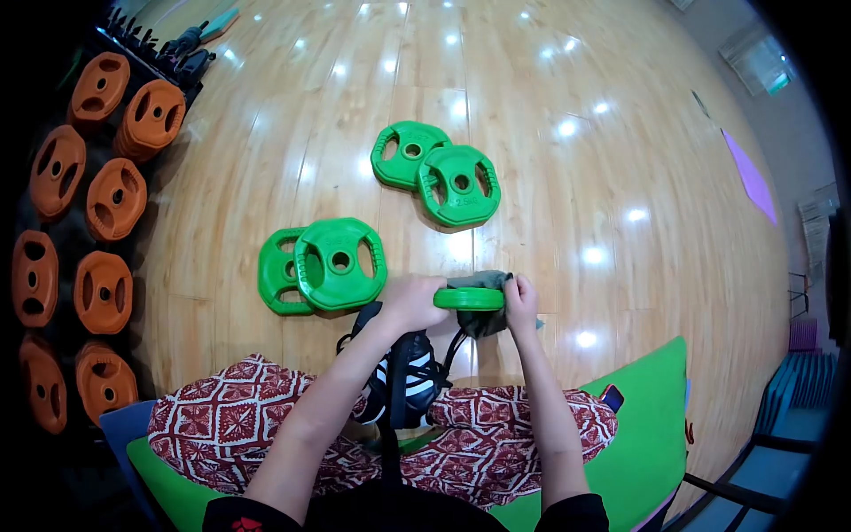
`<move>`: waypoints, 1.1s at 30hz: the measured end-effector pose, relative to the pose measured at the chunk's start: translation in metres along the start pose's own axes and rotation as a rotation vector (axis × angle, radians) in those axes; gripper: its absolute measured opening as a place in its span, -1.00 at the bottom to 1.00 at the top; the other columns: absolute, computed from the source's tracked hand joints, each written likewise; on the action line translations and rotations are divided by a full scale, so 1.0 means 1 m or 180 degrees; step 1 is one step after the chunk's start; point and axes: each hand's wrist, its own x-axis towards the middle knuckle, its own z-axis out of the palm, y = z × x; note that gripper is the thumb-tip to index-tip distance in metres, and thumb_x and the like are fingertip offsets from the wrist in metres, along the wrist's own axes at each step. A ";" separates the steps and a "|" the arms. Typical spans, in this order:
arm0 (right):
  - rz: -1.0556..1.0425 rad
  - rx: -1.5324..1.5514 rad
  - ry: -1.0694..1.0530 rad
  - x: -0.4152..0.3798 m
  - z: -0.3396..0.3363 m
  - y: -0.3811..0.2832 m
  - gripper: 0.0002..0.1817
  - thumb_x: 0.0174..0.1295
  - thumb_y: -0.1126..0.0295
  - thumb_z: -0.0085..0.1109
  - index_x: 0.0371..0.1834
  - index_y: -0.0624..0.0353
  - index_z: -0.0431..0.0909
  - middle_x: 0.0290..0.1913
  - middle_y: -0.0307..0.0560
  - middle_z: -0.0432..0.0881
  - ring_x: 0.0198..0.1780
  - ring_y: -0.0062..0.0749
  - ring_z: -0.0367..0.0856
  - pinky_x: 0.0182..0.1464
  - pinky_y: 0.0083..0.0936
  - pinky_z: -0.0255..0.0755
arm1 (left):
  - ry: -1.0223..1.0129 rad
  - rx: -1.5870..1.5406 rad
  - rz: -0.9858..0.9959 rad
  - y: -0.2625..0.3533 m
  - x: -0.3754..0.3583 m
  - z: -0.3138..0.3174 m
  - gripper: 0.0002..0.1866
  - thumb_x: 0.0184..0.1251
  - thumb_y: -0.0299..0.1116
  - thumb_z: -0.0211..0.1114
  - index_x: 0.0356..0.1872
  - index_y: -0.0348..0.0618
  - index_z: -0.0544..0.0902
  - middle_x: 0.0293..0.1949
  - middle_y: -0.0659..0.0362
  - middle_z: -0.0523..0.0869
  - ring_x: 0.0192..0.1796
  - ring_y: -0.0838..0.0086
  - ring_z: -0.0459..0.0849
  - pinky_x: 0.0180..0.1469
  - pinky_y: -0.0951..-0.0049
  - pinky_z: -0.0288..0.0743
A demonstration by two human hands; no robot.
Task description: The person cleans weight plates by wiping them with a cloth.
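Note:
A small green weight plate [470,300] is held edge-on in front of me, above the floor. My left hand [413,302] is closed on its left side. A dark grey cloth [483,324] hangs around the plate, showing above and below its rim. At the plate's right edge, my right hand [523,304] is closed in a fist on the cloth. To the left, one green plate [340,263] partly covers another green plate [280,293]. Farther ahead, a green plate [461,185] overlaps one more green plate [411,152].
A black rack [146,53] on the left bears several orange weight plates [104,293]. My crossed legs in patterned trousers [217,424] rest on a green mat [651,426], where a phone [612,398] lies. Black-and-white shoes [417,377] are below my hands. A purple mat [749,180] lies far right.

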 end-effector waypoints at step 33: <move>-0.1899 -0.1584 0.0321 0.009 0.003 -0.071 -0.87 0.02 0.41 0.04 -0.62 0.15 0.38 -0.65 -0.12 0.40 -0.58 -0.30 0.38 -0.54 -0.38 0.24 | -0.0987 -0.0001 -0.0259 0.031 0.043 0.012 -0.68 -0.16 -0.21 0.20 -0.35 -0.17 0.56 -0.48 -0.05 0.61 -0.39 0.13 0.60 -0.28 0.24 0.47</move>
